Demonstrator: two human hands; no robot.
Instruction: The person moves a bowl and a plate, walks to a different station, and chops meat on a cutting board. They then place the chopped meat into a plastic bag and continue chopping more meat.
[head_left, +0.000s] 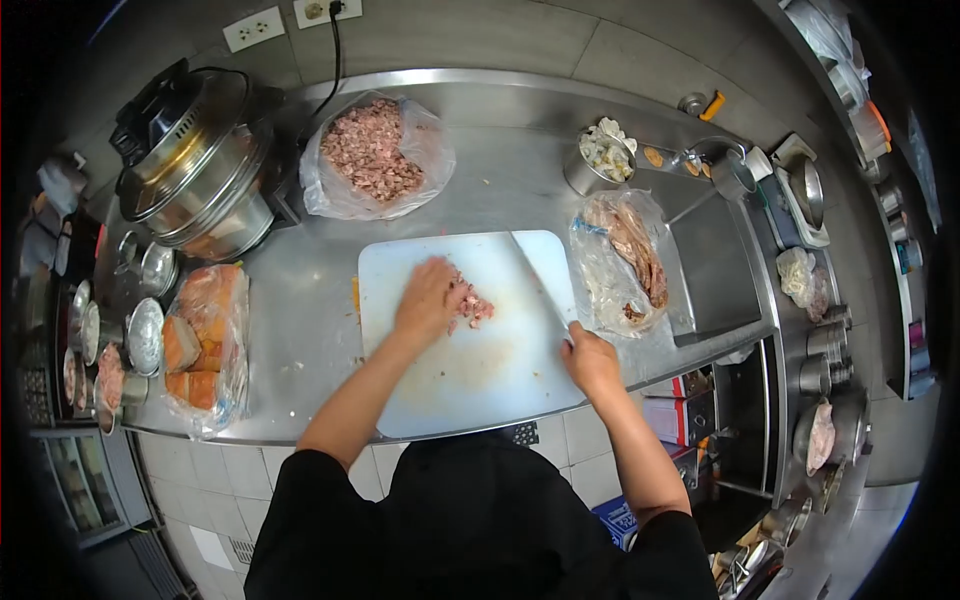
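Observation:
A white cutting board (480,380) lies on the steel counter. On its upper middle is a small pile of chopped pinkish meat (475,306). My left hand (426,300) rests against the pile's left side, palm down with fingers extended and slightly blurred. At the board's right side, my right hand (592,360) is wrapped around the handle of a long knife (540,278), whose blade slants up and left toward the far edge of the board. Just right of the board, cooked-looking brown meat strips (636,245) lie on a clear plastic bag (605,290).
An open plastic bag of chopped meat (375,150) stands behind the board. Bread loaves (205,310) in plastic and metal bowls (146,335) sit left, near a large steel cooker (200,160). A steel pot (600,165) and a sink (715,270) are at right.

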